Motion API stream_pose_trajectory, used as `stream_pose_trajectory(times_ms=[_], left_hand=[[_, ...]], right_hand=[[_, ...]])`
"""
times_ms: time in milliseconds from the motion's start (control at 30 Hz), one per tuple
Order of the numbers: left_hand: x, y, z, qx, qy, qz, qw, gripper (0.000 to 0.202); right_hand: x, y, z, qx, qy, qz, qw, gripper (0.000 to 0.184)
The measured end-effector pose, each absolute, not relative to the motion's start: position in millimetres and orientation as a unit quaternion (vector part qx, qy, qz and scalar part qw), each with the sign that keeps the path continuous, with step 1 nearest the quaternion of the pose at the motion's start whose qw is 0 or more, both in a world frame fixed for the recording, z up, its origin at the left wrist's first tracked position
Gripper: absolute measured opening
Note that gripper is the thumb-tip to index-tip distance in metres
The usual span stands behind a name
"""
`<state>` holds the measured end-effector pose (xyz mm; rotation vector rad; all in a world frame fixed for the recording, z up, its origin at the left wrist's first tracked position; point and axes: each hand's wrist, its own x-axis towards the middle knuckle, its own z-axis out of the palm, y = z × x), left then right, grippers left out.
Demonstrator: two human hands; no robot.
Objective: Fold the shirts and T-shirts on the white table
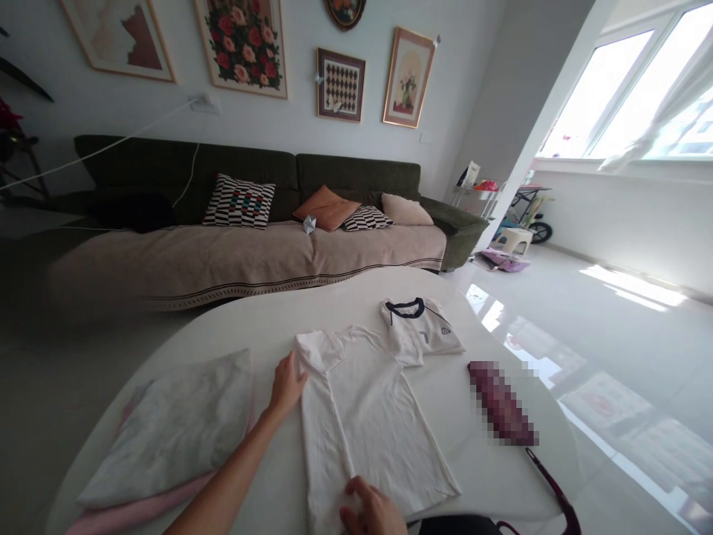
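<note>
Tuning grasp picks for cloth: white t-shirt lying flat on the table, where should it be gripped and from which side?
Probably pinch the white t-shirt at its folded left edge, coming from the left, where the left hand already rests by the shoulder. The folded-over side gives a thicker, straight ridge to pinch; the rest lies flat on the table. The right hand sits on the hem, a second possible pinch point.
</note>
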<state>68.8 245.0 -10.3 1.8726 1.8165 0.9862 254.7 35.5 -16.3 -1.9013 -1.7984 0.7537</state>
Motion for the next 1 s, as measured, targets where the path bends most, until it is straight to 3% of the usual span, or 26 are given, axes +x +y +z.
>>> stream_pose_trajectory(times_ms=[67, 200, 433, 633, 900, 1000], left_hand=[[68, 230, -18, 0.72, 0.613, 0.299, 0.129, 0.048], [67, 206, -28, 0.78, 0.587, 0.211, 0.06, 0.048], [66, 205, -23, 0.788, 0.588, 0.171, 0.062, 0.05], [67, 203, -19, 0.783, 0.594, 0.164, 0.085, 0.051], [69, 203, -14, 0.777, 0.607, 0.142, 0.091, 0.049], [70, 202, -16, 0.778, 0.61, 0.134, 0.074, 0.05]], right_hand=[[265, 62, 10, -0.695, -0.662, 0.217, 0.178, 0.015], [270, 158, 51, -0.708, -0.653, 0.185, 0.197, 0.022], [232, 284, 39, -0.761, -0.592, 0.172, 0.201, 0.028], [219, 293, 26, -0.76, -0.592, 0.157, 0.219, 0.02], [227, 263, 22, -0.767, -0.582, 0.068, 0.26, 0.039], [211, 260, 17, -0.708, -0.658, 0.051, 0.25, 0.043]])
